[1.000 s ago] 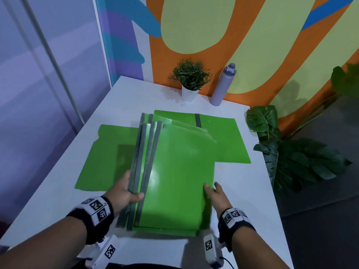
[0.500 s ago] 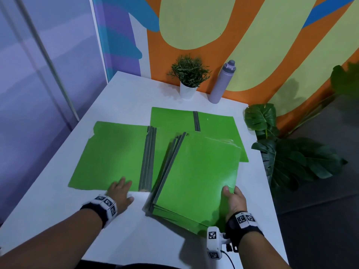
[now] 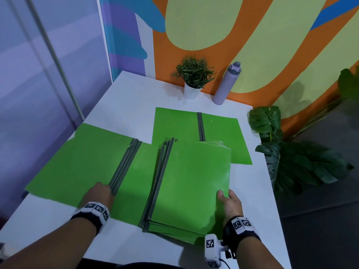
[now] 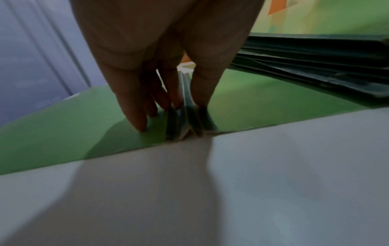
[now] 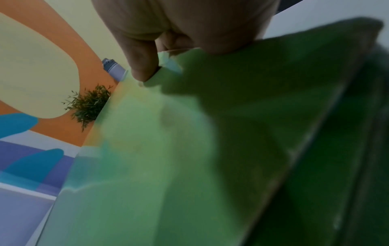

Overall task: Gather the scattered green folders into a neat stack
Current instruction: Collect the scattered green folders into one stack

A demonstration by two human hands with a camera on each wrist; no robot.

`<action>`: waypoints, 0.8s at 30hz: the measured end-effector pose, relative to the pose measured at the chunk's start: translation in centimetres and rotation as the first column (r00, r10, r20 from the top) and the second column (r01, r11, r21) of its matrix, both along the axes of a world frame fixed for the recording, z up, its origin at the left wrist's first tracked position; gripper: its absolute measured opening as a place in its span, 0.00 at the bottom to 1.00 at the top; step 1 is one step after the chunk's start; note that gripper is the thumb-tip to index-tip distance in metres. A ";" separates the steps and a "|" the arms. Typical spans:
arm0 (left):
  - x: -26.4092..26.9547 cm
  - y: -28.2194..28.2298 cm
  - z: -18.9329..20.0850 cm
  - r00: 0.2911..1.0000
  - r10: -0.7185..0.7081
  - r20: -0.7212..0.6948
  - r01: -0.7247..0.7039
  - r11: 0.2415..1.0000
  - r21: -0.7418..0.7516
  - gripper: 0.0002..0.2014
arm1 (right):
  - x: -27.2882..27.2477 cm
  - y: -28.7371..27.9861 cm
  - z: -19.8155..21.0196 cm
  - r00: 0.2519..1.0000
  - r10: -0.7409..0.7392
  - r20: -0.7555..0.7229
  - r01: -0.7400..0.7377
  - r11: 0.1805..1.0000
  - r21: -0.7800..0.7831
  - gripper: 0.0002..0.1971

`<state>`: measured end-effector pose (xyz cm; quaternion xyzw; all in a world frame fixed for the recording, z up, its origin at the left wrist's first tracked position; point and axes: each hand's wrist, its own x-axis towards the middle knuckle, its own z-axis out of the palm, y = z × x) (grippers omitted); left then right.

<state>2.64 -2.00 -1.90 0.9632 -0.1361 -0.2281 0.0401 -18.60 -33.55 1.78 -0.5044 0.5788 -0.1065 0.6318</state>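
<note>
A stack of closed green folders (image 3: 190, 183) lies on the white table (image 3: 124, 98), right of centre, its grey spines facing left. My right hand (image 3: 225, 197) grips its near right edge, thumb on top (image 5: 143, 69), the fingers hidden beneath. Partly under the stack's left side lies an open green folder (image 3: 77, 162). My left hand (image 3: 101, 191) is at its near edge and pinches the raised grey spine (image 4: 185, 119) between fingers and thumb. A second open green folder (image 3: 178, 125) lies flat behind the stack, partly covered by it.
A small potted plant (image 3: 194, 76) and a lilac bottle (image 3: 227, 84) stand at the table's far edge against the painted wall. Large-leaved floor plants (image 3: 291, 158) crowd the table's right side. A purple panel wall runs along the left.
My left hand let go of the stack, went left and took the open folder's spine. The right hand carried the stack rightward and swung it straighter.
</note>
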 end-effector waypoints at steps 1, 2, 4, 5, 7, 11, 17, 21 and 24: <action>0.0 0.3 -0.1 1.000 0.004 0.009 -0.004 0.999 0.036 0.12 | 0.0 0.2 0.0 1.000 0.006 -0.001 -0.006 1.000 0.001 0.32; 0.1 0.6 -0.1 1.000 0.008 0.016 -0.009 0.997 0.071 0.10 | 0.0 0.2 0.0 1.000 0.013 0.007 -0.013 1.000 0.001 0.32; 0.4 0.5 0.2 1.000 0.024 0.018 -0.025 0.996 0.080 0.10 | -0.1 0.3 -0.2 1.000 0.014 0.010 -0.014 1.000 -0.006 0.32; 0.6 0.2 0.7 0.999 0.050 0.019 -0.050 0.998 0.036 0.10 | -0.2 0.2 -0.1 1.000 0.012 0.007 -0.012 1.000 -0.006 0.32; 1.2 -0.9 2.8 0.993 0.087 0.083 -0.078 0.990 -0.115 0.08 | -0.4 -0.2 -0.1 1.000 -0.005 0.000 0.005 1.000 -0.012 0.31; 2.1 -3.1 9.5 0.937 0.119 0.328 0.017 0.924 -0.382 0.07 | -1.1 -1.3 -0.1 0.999 -0.027 -0.024 0.026 0.999 -0.039 0.27; 1.3 -3.5 18.2 0.826 0.349 0.443 0.082 0.703 -0.706 0.04 | -1.5 -0.7 -0.2 0.996 -0.036 -0.079 0.034 0.999 -0.023 0.31; 1.0 -2.6 16.5 0.832 0.519 0.197 -0.107 0.498 -0.861 0.10 | -1.2 0.2 -0.5 0.997 0.022 -0.080 -0.018 0.999 0.045 0.29; 0.9 -2.0 11.5 0.886 0.464 0.016 -0.279 0.560 -0.780 0.16 | 0.1 1.6 -0.6 0.996 0.063 -0.071 -0.061 0.998 0.026 0.31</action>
